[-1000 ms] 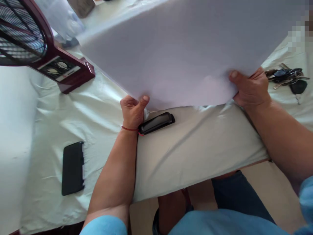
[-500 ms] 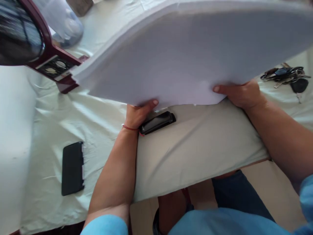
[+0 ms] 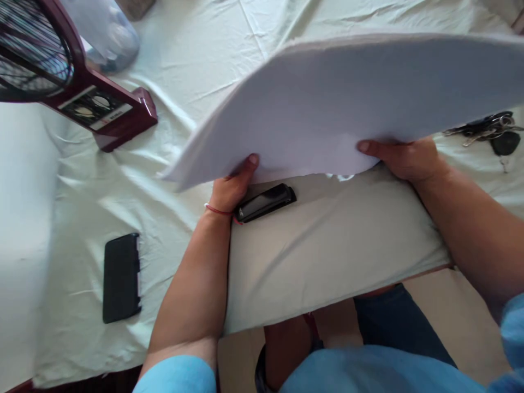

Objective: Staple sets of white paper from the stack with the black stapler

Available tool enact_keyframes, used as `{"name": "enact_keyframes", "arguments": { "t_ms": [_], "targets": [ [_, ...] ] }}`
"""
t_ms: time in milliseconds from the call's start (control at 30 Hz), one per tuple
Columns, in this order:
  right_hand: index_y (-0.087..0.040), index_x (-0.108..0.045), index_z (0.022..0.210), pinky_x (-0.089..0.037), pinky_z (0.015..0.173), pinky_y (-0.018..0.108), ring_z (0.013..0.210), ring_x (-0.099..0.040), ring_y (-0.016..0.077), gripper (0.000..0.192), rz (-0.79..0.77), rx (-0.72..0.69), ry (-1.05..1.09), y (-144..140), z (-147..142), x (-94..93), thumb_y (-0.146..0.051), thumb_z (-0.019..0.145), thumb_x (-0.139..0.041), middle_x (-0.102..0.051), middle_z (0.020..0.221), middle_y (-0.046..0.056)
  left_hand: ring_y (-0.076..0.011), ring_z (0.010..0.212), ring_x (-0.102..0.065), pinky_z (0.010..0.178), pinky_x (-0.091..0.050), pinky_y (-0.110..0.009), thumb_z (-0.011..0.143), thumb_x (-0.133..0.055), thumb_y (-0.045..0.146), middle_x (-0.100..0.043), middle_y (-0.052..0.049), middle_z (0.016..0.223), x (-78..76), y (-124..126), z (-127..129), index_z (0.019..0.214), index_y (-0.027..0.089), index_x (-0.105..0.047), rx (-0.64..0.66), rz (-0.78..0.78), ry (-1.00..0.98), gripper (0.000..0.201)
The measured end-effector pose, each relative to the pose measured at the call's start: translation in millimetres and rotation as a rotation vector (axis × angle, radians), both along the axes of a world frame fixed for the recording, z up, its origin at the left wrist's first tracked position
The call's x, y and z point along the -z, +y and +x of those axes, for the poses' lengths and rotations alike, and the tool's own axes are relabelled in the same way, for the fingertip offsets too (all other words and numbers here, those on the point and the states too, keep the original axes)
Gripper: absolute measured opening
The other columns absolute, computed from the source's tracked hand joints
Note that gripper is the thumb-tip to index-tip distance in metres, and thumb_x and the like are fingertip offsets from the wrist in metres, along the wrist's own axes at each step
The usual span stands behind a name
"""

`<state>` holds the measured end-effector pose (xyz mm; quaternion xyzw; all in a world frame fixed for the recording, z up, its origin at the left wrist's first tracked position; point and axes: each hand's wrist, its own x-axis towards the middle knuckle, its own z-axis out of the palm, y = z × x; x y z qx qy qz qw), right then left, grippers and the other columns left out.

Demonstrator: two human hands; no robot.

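Note:
A wide stack of white paper sheets (image 3: pixel 323 103) is held up over the cloth-covered table, bowed along its far edge. My left hand (image 3: pixel 233 188) grips its near left part, thumb on the top face and fingers hidden beneath. On the near right part my right hand (image 3: pixel 405 155) grips the same stack, thumb also on top, other fingers out of sight. A black stapler (image 3: pixel 266 203) lies on the cloth just beside my left wrist, below the sheets' near edge.
A black phone (image 3: pixel 121 278) lies on the tablecloth (image 3: pixel 335 234) at the left. Behind it stands a dark red electric mosquito racket (image 3: pixel 118 117), close to a clear plastic container (image 3: pixel 110 41). A bunch of keys (image 3: pixel 497 131) rests at the right, partly behind the paper.
The far edge of the paper stack has dropped towards me, and its left corner has moved right, uncovering the racket's end. Both hands keep their grip; the left thumb has shifted slightly.

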<state>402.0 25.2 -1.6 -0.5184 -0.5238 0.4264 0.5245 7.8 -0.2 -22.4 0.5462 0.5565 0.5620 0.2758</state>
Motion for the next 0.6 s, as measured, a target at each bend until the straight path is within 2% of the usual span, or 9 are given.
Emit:
{"name": "enact_keyframes", "arguments": {
  "t_ms": [67, 167, 233, 333, 400, 467, 500, 600],
  "targets": [
    [-0.027, -0.078, 0.109, -0.055, 0.136, 0.059, 0.132, -0.078, 0.0318, 0.070, 0.020, -0.030, 0.045, 2, -3, 3.3, -0.052, 0.057, -0.117, -0.087, 0.120, 0.001, -0.0311, 0.116, -0.078, 0.116, -0.065, -0.044, 0.079, -0.093, 0.087, -0.084, -0.010, 0.106, -3.0, 1, 3, 0.094, 0.021, -0.082, 0.037, 0.024, 0.050, 0.068],
    [-0.026, -0.079, 0.101, -0.059, 0.132, 0.058, 0.130, -0.079, 0.0326, 0.063, 0.048, -0.056, 0.153, 7, -7, 5.4, -0.053, 0.058, -0.117, -0.088, 0.114, 0.001, -0.0269, 0.099, -0.079, 0.093, -0.070, -0.038, 0.087, -0.090, 0.080, -0.086, -0.010, 0.102, -10.6, 1, 5, 0.093, 0.018, -0.083, 0.149, -0.008, 0.099, 0.063],
    [-0.026, -0.080, 0.101, -0.061, 0.131, 0.060, 0.130, -0.080, 0.0344, 0.067, 0.032, -0.048, 0.204, 11, -8, 3.1, -0.051, 0.052, -0.119, -0.089, 0.113, 0.002, -0.0255, 0.092, -0.078, 0.082, -0.069, -0.036, 0.083, -0.096, 0.077, -0.086, -0.009, 0.100, -14.4, 1, 6, 0.093, 0.018, -0.083, 0.204, -0.050, 0.070, 0.061],
    [-0.025, -0.081, 0.103, -0.062, 0.129, 0.062, 0.129, -0.081, 0.0361, 0.070, -0.035, -0.036, 0.224, 14, -6, -3.7, -0.048, 0.049, -0.120, -0.090, 0.114, 0.005, -0.0240, 0.088, -0.077, 0.076, -0.068, -0.033, 0.073, -0.104, 0.078, -0.084, -0.007, 0.097, -16.6, 2, 7, 0.095, 0.022, -0.081, 0.252, -0.059, -0.040, 0.064],
    [-0.024, -0.082, 0.103, -0.064, 0.128, 0.063, 0.128, -0.082, 0.0367, 0.067, -0.082, -0.041, 0.214, 15, -3, -7.4, -0.045, 0.051, -0.120, -0.091, 0.115, 0.008, -0.0172, 0.069, -0.066, 0.062, -0.059, -0.028, 0.073, -0.103, 0.082, -0.070, -0.002, 0.077, -17.0, 4, 8, 0.084, 0.024, -0.074, 0.250, -0.039, -0.060, 0.066],
    [-0.022, -0.084, 0.101, -0.065, 0.126, 0.063, 0.125, -0.083, 0.0368, 0.065, -0.109, -0.031, 0.200, 16, 1, -8.7, -0.041, 0.050, -0.120, -0.091, 0.114, 0.009, -0.0105, 0.052, -0.044, 0.047, -0.039, -0.024, 0.077, -0.100, 0.086, -0.050, 0.003, 0.062, -17.4, 5, 9, 0.077, 0.024, -0.069, 0.232, -0.029, -0.049, 0.069],
    [-0.022, -0.084, 0.100, -0.066, 0.124, 0.063, 0.122, -0.084, 0.0363, 0.065, -0.114, -0.024, 0.196, 17, 4, -8.5, -0.039, 0.050, -0.120, -0.091, 0.113, 0.008, -0.0089, 0.049, -0.035, 0.043, -0.030, -0.024, 0.078, -0.098, 0.088, -0.045, 0.005, 0.061, -17.6, 5, 9, 0.077, 0.024, -0.070, 0.227, -0.033, -0.052, 0.069],
    [-0.023, -0.084, 0.096, -0.068, 0.121, 0.062, 0.114, -0.085, 0.0333, 0.061, -0.123, -0.015, 0.206, 21, 12, -6.3, -0.032, 0.048, -0.120, -0.092, 0.108, 0.004, -0.0083, 0.047, -0.029, 0.041, -0.021, -0.025, 0.077, -0.097, 0.090, -0.044, 0.005, 0.060, -18.0, 6, 10, 0.081, 0.025, -0.074, 0.248, -0.067, -0.094, 0.069]
  ]
}}
